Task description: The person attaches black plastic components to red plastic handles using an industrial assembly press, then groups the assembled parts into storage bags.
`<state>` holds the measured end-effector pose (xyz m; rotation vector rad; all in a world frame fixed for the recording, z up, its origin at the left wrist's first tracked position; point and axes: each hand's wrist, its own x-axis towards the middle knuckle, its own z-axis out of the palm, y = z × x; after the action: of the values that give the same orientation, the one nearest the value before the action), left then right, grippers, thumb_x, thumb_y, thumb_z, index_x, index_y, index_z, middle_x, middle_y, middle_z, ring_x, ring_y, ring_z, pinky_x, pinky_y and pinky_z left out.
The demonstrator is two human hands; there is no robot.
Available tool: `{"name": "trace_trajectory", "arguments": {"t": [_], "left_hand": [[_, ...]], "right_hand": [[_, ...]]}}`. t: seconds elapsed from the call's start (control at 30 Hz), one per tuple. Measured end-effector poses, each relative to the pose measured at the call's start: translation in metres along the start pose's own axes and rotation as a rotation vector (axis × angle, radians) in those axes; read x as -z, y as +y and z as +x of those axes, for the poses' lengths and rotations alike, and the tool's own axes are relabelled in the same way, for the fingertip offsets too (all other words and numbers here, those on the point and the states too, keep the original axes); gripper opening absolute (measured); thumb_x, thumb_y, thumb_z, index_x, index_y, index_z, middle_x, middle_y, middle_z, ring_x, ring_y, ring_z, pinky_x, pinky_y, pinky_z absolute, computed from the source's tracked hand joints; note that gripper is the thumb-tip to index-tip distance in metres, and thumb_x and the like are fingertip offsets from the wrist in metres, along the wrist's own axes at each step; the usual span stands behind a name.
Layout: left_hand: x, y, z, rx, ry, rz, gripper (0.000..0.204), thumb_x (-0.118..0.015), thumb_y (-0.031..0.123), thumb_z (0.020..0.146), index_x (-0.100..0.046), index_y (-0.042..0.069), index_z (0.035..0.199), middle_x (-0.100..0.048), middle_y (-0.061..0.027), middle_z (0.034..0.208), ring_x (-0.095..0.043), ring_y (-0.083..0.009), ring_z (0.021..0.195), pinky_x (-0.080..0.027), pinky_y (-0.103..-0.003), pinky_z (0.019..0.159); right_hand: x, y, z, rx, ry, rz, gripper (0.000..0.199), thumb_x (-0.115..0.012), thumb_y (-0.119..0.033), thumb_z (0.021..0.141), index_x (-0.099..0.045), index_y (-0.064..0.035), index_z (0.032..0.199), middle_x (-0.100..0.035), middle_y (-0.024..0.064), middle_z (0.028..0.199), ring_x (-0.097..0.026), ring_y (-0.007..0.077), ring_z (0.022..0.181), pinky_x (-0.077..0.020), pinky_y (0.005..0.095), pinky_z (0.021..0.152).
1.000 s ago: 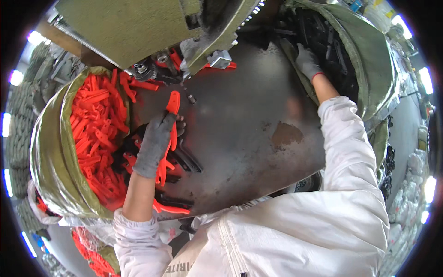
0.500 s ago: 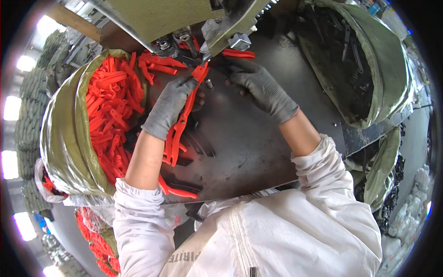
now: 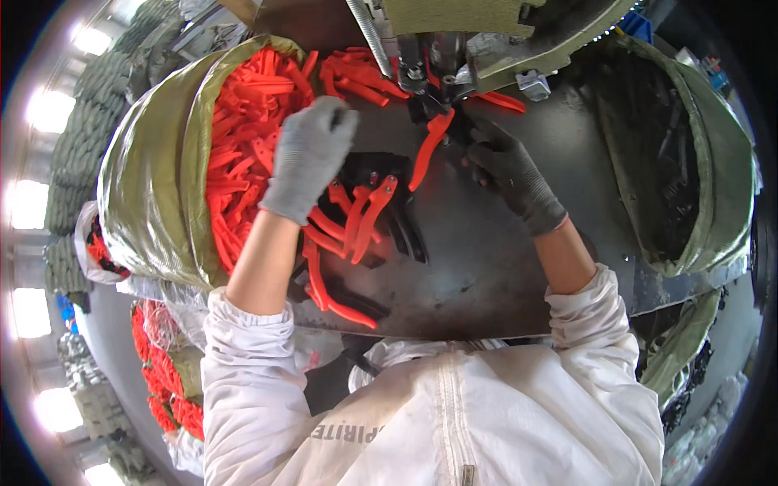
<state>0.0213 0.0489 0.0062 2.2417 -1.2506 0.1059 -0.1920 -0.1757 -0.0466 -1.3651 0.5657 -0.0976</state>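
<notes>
My right hand (image 3: 510,174), in a dark glove, pinches a long orange plastic handle (image 3: 428,150) whose upper end sits under the machine head (image 3: 433,61) at the top of the dark metal table (image 3: 486,267). In a grey glove, my left hand (image 3: 308,158) hovers with curled fingers, back toward me, over the edge of an open green sack (image 3: 150,170) full of orange handles (image 3: 243,121). Its palm is hidden. Just below it, a small heap of orange handles (image 3: 356,215) and black pieces (image 3: 405,235) lies on the table.
A second green sack (image 3: 717,162) with black parts stands open at the right. More orange handles (image 3: 356,73) lie by the machine. Further bags of orange pieces (image 3: 162,389) sit on the floor at lower left. My white sleeves and jacket fill the lower edge.
My left hand has let go of the orange handle at the machine and pulled back left toward the sack. The right hand now holds that handle under the machine head.
</notes>
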Motion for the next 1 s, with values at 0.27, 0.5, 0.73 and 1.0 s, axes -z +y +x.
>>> {"name": "trace_trajectory", "arguments": {"t": [0.27, 0.5, 0.73, 1.0], "left_hand": [[0.027, -0.085, -0.042, 0.552, -0.173, 0.824, 0.081, -0.075, 0.036, 0.093, -0.032, 0.001, 0.153, -0.076, -0.02, 0.095, -0.075, -0.0391, 0.085, -0.059, -0.052, 0.074], [0.024, -0.101, -0.046, 0.524, -0.03, 0.502, 0.082, -0.077, 0.033, 0.091, -0.033, 0.006, 0.156, -0.075, -0.0213, 0.098, -0.074, -0.0401, 0.089, -0.058, -0.051, 0.076], [0.022, -0.034, -0.018, 0.029, 0.177, 0.166, 0.044, -0.071, 0.026, 0.097, -0.061, -0.001, 0.13, -0.072, -0.0231, 0.106, -0.07, -0.0428, 0.099, -0.054, -0.049, 0.084], [-0.028, 0.07, -0.008, -0.065, -0.198, -0.461, 0.025, -0.064, 0.022, 0.106, -0.064, -0.001, 0.118, -0.064, -0.0032, 0.089, -0.056, -0.0095, 0.072, -0.051, -0.028, 0.068]], "right_hand": [[-0.011, -0.014, -0.01, 0.064, 0.035, -0.158, 0.063, -0.061, -0.015, 0.095, -0.047, -0.0057, 0.156, -0.065, 0.0011, 0.087, -0.054, 0.0056, 0.063, -0.0427, 0.0228, 0.055], [-0.011, -0.03, -0.024, 0.025, -0.021, -0.125, 0.06, -0.061, -0.014, 0.098, -0.046, -0.0068, 0.156, -0.066, 0.0044, 0.089, -0.054, 0.0061, 0.063, -0.0454, 0.0231, 0.057], [-0.001, -0.02, -0.021, -0.021, -0.053, -0.069, 0.062, -0.058, -0.015, 0.098, -0.044, -0.0051, 0.158, -0.065, 0.0033, 0.088, -0.053, 0.0049, 0.064, -0.0456, 0.0217, 0.058], [-0.015, -0.012, -0.019, 0.019, -0.058, 0.021, 0.059, -0.06, -0.019, 0.101, -0.045, -0.0056, 0.156, -0.067, 0.0037, 0.091, -0.057, 0.0054, 0.066, -0.048, 0.022, 0.059]]}}
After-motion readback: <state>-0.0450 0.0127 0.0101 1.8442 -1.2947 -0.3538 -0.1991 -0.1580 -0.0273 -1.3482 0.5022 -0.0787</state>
